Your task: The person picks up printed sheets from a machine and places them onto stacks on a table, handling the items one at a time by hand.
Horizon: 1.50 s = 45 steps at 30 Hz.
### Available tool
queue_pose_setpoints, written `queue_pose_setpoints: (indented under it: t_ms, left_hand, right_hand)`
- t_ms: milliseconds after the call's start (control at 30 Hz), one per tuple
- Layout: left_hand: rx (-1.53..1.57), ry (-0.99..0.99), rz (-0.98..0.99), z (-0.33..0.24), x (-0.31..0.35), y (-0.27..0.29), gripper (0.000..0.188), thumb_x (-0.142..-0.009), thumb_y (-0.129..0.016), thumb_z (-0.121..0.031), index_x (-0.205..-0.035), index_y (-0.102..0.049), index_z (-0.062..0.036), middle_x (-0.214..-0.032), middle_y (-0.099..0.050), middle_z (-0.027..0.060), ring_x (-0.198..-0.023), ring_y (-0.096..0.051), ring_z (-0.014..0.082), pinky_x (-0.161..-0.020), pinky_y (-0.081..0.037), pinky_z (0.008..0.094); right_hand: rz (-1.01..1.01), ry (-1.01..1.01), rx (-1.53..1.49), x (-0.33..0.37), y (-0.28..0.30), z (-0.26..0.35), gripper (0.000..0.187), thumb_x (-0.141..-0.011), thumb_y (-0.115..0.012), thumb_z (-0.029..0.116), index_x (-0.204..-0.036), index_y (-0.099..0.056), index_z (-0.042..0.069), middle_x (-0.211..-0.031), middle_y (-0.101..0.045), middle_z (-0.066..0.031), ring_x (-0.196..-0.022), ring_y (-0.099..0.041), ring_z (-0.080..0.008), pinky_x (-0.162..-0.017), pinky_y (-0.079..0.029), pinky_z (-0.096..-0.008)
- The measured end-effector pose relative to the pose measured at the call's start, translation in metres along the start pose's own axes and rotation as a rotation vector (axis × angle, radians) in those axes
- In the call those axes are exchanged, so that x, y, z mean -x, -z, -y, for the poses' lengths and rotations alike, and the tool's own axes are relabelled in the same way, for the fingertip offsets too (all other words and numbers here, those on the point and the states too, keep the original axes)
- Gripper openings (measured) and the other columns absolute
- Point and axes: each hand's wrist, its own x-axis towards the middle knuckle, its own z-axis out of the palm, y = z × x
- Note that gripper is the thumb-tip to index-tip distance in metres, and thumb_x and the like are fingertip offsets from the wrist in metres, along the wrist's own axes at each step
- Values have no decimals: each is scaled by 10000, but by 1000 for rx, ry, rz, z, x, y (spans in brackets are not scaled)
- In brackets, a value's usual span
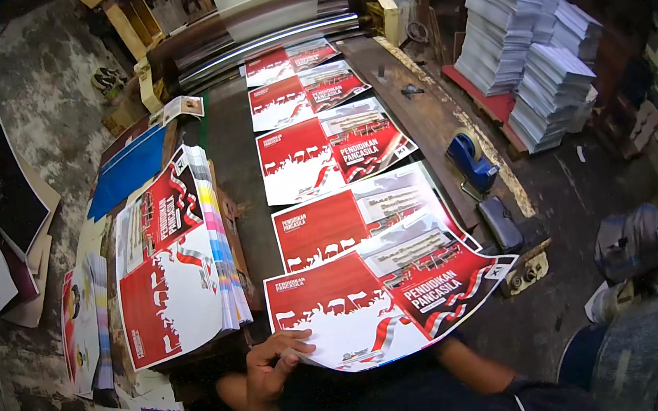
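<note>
I'm pinching the red/white cover sheet (391,297) w/ my L hand (274,366), its far edge overlapping the next cover (319,227). R hand's hiding underneath, can't tell its grip. Uneven pull could be skewing that overlap imo.

A head-worn fisheye looks forward and down from close above the table (236,164).
</note>
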Motion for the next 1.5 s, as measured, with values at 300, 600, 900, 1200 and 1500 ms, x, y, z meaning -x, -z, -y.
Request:
queue_pose_setpoints:
  t_ms: [300, 600, 900, 1200, 1500]
  left_hand:
    - [-17, 92, -147, 45, 9, -15, 290, -839, -627, -265, -828, -672, 22, -869, -668, 126, -982, -597, 286, -886, -417, 386]
    - [-20, 120, -159, 88, 15, -14, 253, -836, -631, -234, -778, -669, 9, -873, -671, 126, -1008, -589, 285, -893, -414, 401]
    - [-868, -227, -207, -9, 17, -43, 298, -788, -680, -338, -886, -669, -57, -981, -670, 109, -1113, -555, 298, -1010, -313, 482]
    - [-1303, -54, -320, -60, 2, 19, 1004, -604, -733, -569, -1363, -356, -31, -1417, -345, 180, -1336, -280, 352, -1057, -250, 491]
    - [-1255, 164, -267, -45, 16, 34, 737, -814, -581, -485, -1357, -375, -31, -1414, -362, 154, -1348, -266, 325, -1086, -186, 469]
  right_hand:
    - [22, 83, 48, -3, 20, -13, 420, -887, -566, 295, -1203, -473, 35, -1003, -586, -68, -894, -577, -146, -685, -504, -326]
    - [398, -218, 229, 92, 18, 51, 343, -875, -587, 261, -1107, -530, 15, -932, -597, -114, -785, -615, -186, -662, -530, -329]
    - [164, -377, 150, 72, 25, 42, 330, -900, -538, 304, -961, -552, -21, -803, -616, -123, -692, -615, -202, -616, -506, -312]
    - [167, -424, 215, 75, 41, 34, 389, -909, -517, 348, -975, -538, -35, -800, -629, -152, -699, -621, -220, -646, -517, -325]
    - [182, -445, 269, 84, 29, 48, 384, -924, -489, 355, -982, -556, -19, -795, -634, -157, -689, -610, -195, -666, -514, -319]
